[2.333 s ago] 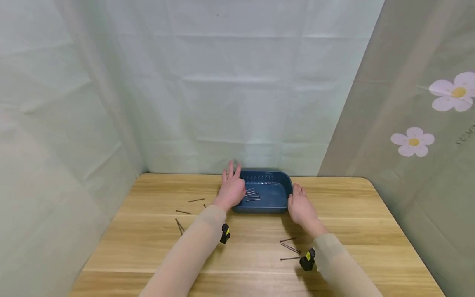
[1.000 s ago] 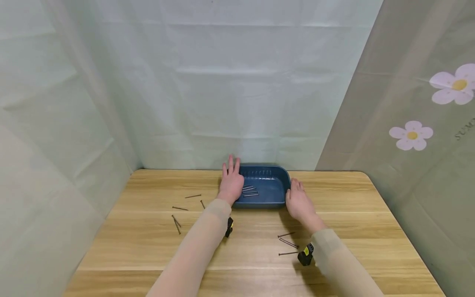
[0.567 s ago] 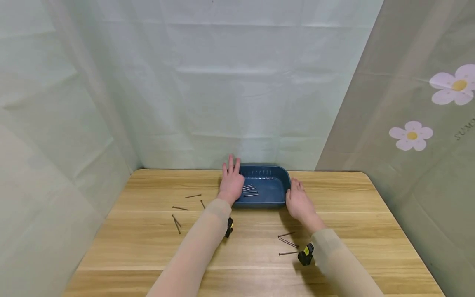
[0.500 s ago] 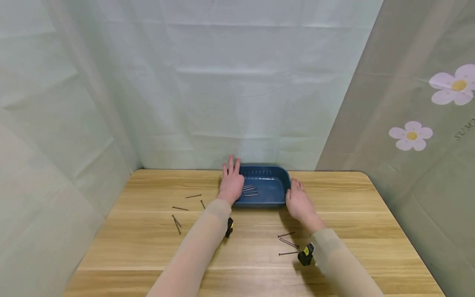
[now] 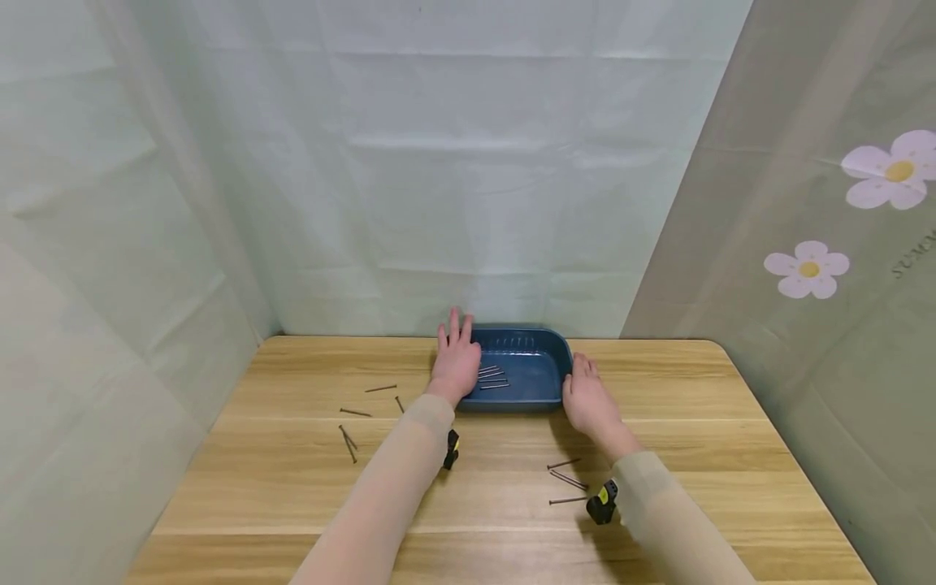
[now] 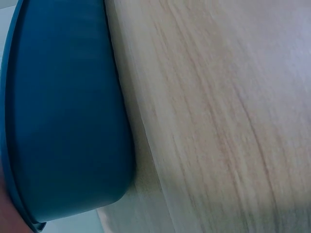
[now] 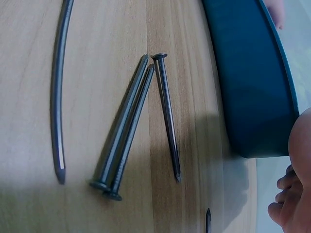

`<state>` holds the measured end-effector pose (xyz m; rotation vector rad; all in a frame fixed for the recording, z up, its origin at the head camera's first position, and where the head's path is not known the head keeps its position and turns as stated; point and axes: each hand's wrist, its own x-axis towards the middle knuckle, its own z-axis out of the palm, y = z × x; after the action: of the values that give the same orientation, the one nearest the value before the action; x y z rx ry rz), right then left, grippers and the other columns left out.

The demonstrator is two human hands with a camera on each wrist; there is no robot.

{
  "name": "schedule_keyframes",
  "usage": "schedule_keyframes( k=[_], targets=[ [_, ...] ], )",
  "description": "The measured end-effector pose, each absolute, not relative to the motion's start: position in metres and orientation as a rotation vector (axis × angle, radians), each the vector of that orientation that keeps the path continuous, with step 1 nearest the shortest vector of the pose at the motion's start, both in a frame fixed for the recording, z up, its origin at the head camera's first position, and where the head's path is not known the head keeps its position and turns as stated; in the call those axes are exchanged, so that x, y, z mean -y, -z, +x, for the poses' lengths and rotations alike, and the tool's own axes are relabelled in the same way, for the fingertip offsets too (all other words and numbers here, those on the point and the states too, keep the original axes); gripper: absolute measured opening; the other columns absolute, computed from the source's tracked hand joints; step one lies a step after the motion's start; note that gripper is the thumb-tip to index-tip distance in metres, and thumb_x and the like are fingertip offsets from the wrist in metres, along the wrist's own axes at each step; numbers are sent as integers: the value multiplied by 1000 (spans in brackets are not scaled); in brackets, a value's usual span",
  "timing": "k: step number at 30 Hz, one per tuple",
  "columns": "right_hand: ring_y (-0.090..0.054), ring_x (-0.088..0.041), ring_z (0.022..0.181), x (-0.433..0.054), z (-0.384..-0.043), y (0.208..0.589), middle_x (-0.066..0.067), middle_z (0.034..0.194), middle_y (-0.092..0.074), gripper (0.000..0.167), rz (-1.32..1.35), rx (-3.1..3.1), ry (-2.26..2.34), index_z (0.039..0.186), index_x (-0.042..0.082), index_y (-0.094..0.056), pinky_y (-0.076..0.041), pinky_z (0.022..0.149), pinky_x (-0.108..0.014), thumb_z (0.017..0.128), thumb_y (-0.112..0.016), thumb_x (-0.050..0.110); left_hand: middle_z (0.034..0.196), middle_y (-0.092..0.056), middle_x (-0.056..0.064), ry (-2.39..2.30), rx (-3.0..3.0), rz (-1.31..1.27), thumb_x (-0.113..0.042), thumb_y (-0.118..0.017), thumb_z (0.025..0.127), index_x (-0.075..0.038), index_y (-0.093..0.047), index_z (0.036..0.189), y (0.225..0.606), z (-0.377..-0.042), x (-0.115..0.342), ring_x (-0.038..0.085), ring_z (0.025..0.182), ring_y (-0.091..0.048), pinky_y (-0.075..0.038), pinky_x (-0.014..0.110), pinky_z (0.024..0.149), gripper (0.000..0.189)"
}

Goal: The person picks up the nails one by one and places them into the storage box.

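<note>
A dark blue rectangular tray (image 5: 525,375) stands at the table's back edge, with several nails (image 5: 491,376) lying inside at its left. My left hand (image 5: 455,364) rests over the tray's left end, fingers spread and straight toward the back; its thumb is hidden in the head view. Against the right end lies my right hand (image 5: 589,403), fingers extended along the outside wall. The left wrist view shows the tray's outer wall (image 6: 68,111). In the right wrist view, my right hand (image 7: 299,184) touches the tray's corner, and loose nails (image 7: 167,119) lie nearby.
More nails lie on the wooden table (image 5: 497,504): several to the left of the left forearm, including a crossed pair (image 5: 348,444), and several in front of the right hand (image 5: 567,479). A pale curtain (image 5: 468,195) hangs right behind the table.
Since the oldest frame, the left hand's fingers have straightened a little and shifted over the tray's left end. The head view has tilted slightly. Over the last second nothing else visibly moves.
</note>
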<state>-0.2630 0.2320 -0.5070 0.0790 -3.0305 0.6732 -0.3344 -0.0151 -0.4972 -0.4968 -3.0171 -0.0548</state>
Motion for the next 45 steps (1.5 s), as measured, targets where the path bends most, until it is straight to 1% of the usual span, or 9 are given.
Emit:
schedule_keyframes(
  k=[3,6,11,19,25,30,34,37,45],
  targets=[
    [-23,-56,155,-232,-264,508,-38,167,-26,60,80,3030,-670,158,-22,-21,-23,126,-59,112,-34,15,177,-17,19,158,3013,-486,-15,-58,111,-9,-78,119,500,-338,17,43,163,7,-8,62,129,23],
    [-22,-56,155,-231,-267,509,-38,167,-25,60,88,3036,-672,158,-21,-20,-22,127,-59,113,-34,15,176,-20,18,292,2984,-465,-20,-60,110,-10,-78,110,501,-342,22,42,164,4,-10,63,128,21],
    [-21,-57,155,-229,-269,509,-38,167,-25,60,99,3042,-676,158,-22,-20,-22,126,-60,113,-33,15,174,-27,19,504,2910,-435,-19,-63,109,-10,-75,101,500,-342,37,42,164,-3,-15,64,127,17],
    [-24,-57,154,-228,-271,512,-39,166,-27,59,119,3024,-668,157,-23,-22,-23,126,-60,113,-35,15,170,-32,25,753,2728,-459,-16,-70,103,-10,-72,96,498,-326,77,48,161,-11,-21,68,123,10],
    [-20,-57,155,-229,-271,512,-40,166,-24,60,109,3031,-697,157,-23,-20,-20,127,-60,113,-33,15,170,-33,26,860,2659,-541,-14,-71,102,-10,-71,98,490,-304,121,51,160,-13,-19,76,120,6],
    [-20,-57,155,-233,-273,510,-39,167,-23,60,107,3032,-697,158,-23,-20,-20,127,-60,113,-33,16,170,-29,28,831,2674,-590,-13,-70,103,-9,-70,100,489,-284,178,53,159,-11,-16,81,117,5],
    [-20,-57,155,-236,-274,510,-39,167,-23,60,101,3038,-701,158,-22,-19,-20,127,-60,113,-33,16,166,-34,34,740,2689,-548,-10,-73,100,-9,-70,97,494,-272,224,57,157,-15,-21,85,111,5],
    [-19,-57,156,-239,-275,509,-39,168,-22,60,96,3044,-696,158,-22,-18,-20,127,-60,114,-32,16,162,-38,36,685,2721,-544,-7,-77,97,-12,-70,93,497,-264,248,59,155,-19,-25,87,108,9],
    [-19,-57,156,-245,-275,508,-39,167,-22,61,79,3060,-675,158,-23,-19,-21,127,-60,113,-32,16,160,-40,37,625,2775,-603,-6,-83,90,-17,-69,90,503,-244,283,64,150,-24,-27,87,105,18]
  ],
)
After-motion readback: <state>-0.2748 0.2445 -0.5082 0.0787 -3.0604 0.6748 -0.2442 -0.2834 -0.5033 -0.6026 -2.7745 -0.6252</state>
